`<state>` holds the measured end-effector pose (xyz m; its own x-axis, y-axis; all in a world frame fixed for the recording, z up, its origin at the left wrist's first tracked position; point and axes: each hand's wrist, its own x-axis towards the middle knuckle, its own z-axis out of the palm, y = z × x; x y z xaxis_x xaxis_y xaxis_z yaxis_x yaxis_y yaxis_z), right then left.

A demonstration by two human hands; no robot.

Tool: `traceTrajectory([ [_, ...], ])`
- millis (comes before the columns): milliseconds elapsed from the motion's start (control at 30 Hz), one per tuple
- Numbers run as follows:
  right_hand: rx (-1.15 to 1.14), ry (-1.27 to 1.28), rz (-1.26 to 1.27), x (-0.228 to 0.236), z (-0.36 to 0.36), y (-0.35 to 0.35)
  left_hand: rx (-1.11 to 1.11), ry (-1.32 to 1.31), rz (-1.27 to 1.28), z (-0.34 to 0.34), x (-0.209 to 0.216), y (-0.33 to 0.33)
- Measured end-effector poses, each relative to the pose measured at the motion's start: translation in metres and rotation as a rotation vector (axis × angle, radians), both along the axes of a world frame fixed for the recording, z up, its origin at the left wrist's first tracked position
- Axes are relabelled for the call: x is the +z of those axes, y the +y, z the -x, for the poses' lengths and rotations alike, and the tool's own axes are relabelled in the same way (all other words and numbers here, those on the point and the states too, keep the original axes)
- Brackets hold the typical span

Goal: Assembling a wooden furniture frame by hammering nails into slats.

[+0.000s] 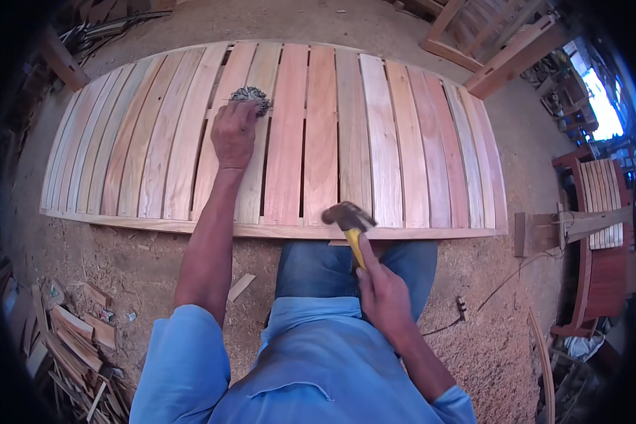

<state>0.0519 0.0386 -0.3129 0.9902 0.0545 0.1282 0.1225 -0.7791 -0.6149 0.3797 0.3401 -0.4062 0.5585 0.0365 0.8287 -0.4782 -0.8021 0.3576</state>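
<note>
A slatted wooden panel (pixel 323 155) lies in front of me, its pale and reddish slats running away from me. Toward its far side sits a small heap of nails (pixel 256 97). My left hand (pixel 234 134) reaches over the slats to this heap, its fingers curled closed against the nails; the fingertips are partly hidden. Over the panel's near edge, my right hand (pixel 387 297) is wrapped round the yellow handle of a claw hammer (pixel 351 216). The dark hammer head is raised and slightly blurred.
Wood offcuts (pixel 74 339) are piled on the floor at lower left, and sawdust (pixel 495 360) covers the ground at right. A wooden frame (pixel 466 35) stands beyond the far right corner. A reddish slatted piece of furniture (pixel 601 240) is at the right.
</note>
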Motion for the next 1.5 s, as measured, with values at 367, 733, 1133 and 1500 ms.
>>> traceTrajectory([
  [367,-0.005,0.209,0.186,0.002,0.014,0.006,0.043,0.134,0.321,0.005,0.001,0.006],
  [733,0.097,-0.174,0.137,0.025,0.006,0.018,-0.048,0.241,0.750,0.039,-0.007,0.014],
  [1133,0.048,-0.013,0.208,-0.007,0.010,0.017,-0.199,0.637,0.969,0.158,0.039,0.027],
  [1500,-0.012,0.205,0.125,-0.009,0.011,0.022,-0.162,0.652,0.322,0.229,0.010,-0.038],
])
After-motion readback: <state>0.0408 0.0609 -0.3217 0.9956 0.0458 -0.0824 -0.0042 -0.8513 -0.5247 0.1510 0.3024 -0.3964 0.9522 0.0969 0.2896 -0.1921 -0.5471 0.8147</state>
